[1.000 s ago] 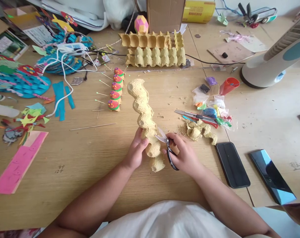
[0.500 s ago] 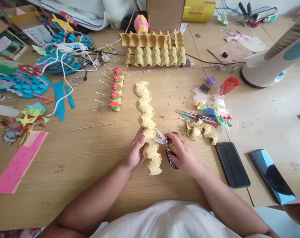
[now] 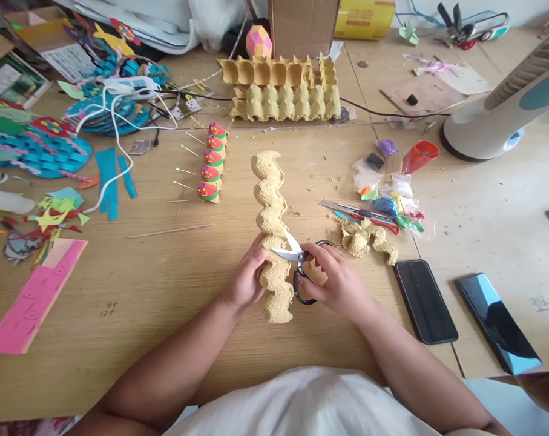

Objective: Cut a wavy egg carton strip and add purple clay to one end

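A long, bumpy egg carton strip [image 3: 270,200] points away from me above the table, with my left hand [image 3: 249,275] gripping it by its left edge near the middle. In my right hand [image 3: 335,278] is a pair of black-handled scissors [image 3: 300,257], fingers through the handle loops. The spread blades lie at the strip's right edge, the lower blade reaching over its surface. Carton offcuts [image 3: 358,239] lie to the right of the scissors. Left of the strip's far end stands a painted carton caterpillar [image 3: 212,158] with red and green humps and pins.
Egg cartons [image 3: 292,102] sit at the back. To the right are a box cutter [image 3: 374,215], bagged clay [image 3: 385,206], a red cup [image 3: 420,157], a black phone [image 3: 426,301] and a grey-white appliance [image 3: 483,121]. A thin stick [image 3: 170,231] and a pink strip [image 3: 38,297] lie left.
The scissors have shifted slightly left and turned, their blades opening wider and reaching farther over the strip. The strip's far end has swung a little to the right.
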### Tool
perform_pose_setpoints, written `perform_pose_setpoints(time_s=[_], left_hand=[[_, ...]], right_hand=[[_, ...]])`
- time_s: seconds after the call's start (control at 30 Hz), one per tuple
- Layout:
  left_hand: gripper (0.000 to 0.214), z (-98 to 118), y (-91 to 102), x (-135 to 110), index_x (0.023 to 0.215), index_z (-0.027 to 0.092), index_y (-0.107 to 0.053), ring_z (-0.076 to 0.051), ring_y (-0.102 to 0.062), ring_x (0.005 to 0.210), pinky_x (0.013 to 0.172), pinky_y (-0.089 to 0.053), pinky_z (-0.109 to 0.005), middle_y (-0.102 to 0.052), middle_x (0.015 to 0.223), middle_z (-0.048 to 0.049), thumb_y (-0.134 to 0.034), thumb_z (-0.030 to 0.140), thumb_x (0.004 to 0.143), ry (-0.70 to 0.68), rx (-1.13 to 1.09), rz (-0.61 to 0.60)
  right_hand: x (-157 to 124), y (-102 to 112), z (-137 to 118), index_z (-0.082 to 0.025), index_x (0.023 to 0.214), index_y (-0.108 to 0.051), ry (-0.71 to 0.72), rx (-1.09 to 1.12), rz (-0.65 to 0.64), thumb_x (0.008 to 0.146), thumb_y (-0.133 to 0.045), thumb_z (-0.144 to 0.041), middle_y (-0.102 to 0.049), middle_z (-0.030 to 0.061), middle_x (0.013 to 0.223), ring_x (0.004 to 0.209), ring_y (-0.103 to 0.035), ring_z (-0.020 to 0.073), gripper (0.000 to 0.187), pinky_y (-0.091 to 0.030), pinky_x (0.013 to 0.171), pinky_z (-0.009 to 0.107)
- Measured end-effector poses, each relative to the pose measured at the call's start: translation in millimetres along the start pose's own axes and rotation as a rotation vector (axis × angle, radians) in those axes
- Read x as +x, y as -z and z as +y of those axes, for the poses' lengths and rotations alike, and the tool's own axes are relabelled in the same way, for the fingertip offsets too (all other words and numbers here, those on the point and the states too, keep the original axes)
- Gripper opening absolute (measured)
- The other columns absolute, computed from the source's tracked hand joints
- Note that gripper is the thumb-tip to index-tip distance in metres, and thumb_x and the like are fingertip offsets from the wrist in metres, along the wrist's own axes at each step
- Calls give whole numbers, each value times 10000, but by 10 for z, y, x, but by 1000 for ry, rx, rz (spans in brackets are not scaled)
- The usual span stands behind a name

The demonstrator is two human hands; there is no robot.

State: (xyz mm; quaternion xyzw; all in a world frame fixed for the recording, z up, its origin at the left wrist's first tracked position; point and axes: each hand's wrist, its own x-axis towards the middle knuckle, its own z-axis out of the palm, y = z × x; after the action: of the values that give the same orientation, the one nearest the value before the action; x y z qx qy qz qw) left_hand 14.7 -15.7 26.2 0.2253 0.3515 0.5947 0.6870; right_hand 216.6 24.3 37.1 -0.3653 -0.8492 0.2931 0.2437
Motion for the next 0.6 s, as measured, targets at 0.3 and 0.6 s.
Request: perform_pose_setpoints(time_s=[0.3, 0.6], left_hand=[[525, 43, -31, -17, 1231, 209, -653, -259, -686, 1005, 886, -548, -364, -711, 1085, -79, -726, 538, 827, 20, 12, 4], [545, 28, -18, -13, 1255, 214, -653, -275, -684, 1047, 934, -550, -379, -719, 1160, -97, -740, 525, 817, 5, 36, -9]], right_hand=[[-11, -2, 6, -208, 1340, -553, 65, 28, 7, 926, -679, -260, -738, 77, 1034, 918, -704, 226, 436, -563, 799, 345], [-57, 0, 17, -211, 1307, -591, 51, -126, 30, 917, -699, -250, -757, 100, 1042, 864, -709, 250, 407, -560, 739, 363]])
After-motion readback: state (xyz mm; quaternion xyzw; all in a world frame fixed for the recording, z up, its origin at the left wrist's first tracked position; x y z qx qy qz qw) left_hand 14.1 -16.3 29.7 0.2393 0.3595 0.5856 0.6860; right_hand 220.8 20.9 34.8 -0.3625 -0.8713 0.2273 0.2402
